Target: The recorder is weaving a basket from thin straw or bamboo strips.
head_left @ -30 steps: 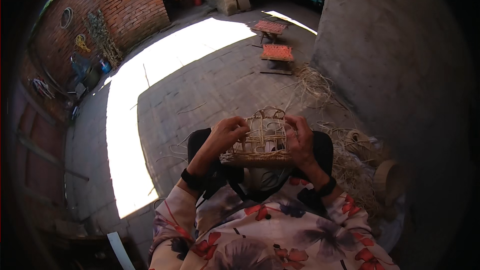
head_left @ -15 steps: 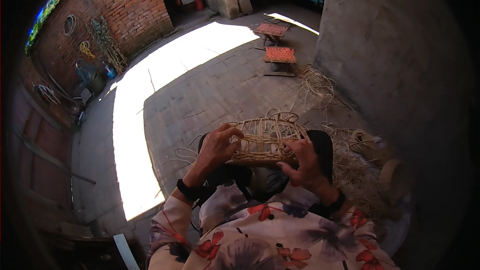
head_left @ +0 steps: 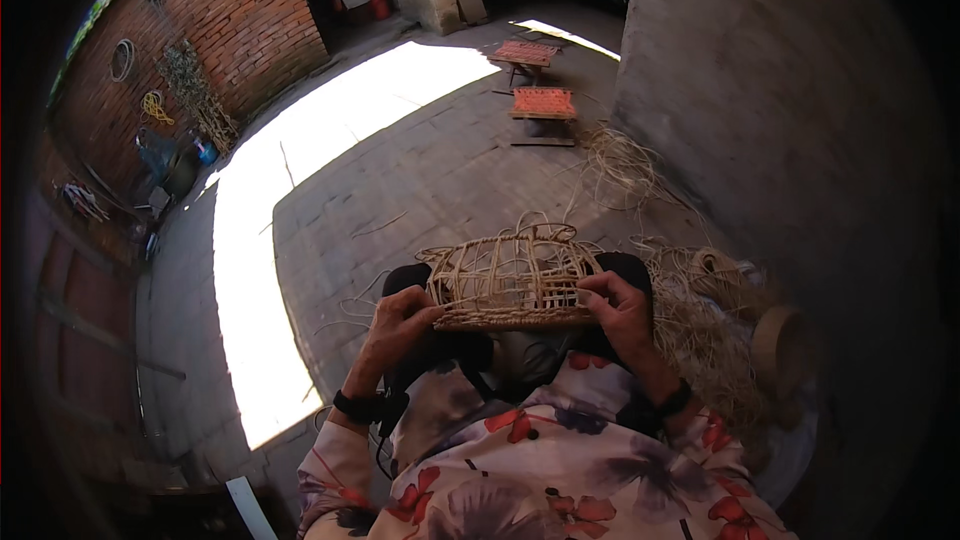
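Observation:
Across my knees rests a half-woven basket (head_left: 500,275) of tan cord, its open frame of strands facing up. A thick braided edge (head_left: 512,318) runs along its near side. At the near left corner, the fingers of my left hand (head_left: 402,320) are pinched on that edge. My right hand (head_left: 622,312) grips the right end between thumb and forefinger. Loose strand ends curl out over the far side and hang to the left of my knee. The fingertips are partly hidden behind the cords.
To my right lie a heap of loose cord (head_left: 690,340), a cord roll (head_left: 712,268) and a tan ring-shaped roll (head_left: 778,348). Two red woven stools (head_left: 543,102) stand ahead. A plaster wall (head_left: 770,110) rises at right, a brick wall (head_left: 240,15) at far left.
My left hand has come back from over the basket's top to its near left corner. My right hand has shifted up and outward to the right end. More of the basket's frame shows now.

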Tool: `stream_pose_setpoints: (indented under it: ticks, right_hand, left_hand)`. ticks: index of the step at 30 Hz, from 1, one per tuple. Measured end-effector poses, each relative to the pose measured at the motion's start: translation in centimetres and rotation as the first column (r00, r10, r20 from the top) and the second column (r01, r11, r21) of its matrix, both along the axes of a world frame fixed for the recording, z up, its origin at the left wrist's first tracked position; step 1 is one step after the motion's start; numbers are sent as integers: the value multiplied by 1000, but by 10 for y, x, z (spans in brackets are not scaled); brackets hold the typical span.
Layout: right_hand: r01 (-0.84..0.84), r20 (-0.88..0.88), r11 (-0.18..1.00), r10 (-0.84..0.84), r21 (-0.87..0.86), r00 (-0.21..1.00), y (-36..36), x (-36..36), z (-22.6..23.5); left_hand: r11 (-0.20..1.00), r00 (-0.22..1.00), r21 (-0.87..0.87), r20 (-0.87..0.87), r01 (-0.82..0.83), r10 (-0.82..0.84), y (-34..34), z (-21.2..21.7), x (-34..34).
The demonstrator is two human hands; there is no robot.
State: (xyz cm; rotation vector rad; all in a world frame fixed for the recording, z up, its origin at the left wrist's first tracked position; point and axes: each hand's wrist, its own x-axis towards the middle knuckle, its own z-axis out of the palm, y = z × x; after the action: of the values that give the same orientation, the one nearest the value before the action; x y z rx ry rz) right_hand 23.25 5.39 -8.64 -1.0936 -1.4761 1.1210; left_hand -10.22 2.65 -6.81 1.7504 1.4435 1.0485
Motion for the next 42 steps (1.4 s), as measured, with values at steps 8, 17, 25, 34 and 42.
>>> stream_pose_setpoints:
  ticks: [8, 17, 25, 34, 42]
  right_hand:
    - [-6, 56, 993, 0, 120, 998, 2, 15, -7]
    - [-257, 552, 812, -94, 524, 829, -4, -10, 12]
    - [-274, 607, 845, -74, 459, 791, -5, -11, 1]
    - [-159, 490, 810, -175, 565, 854, -9, -11, 26]
    - [-375, 576, 774, 17, 511, 818, -4, -66, 42]
  left_hand:
    - [902, 981, -428, 148, -53, 128, -32, -5, -61]
    - [909, 907, 386, -421, 159, 20, -1, 43, 64]
    - [868, 822, 412, -570, 278, 7, 10, 17, 105]
    - [938, 967, 347, -245, 19, 71, 0, 32, 74]
    - [990, 959, 125, -283, 64, -26, -10, 29, 45]
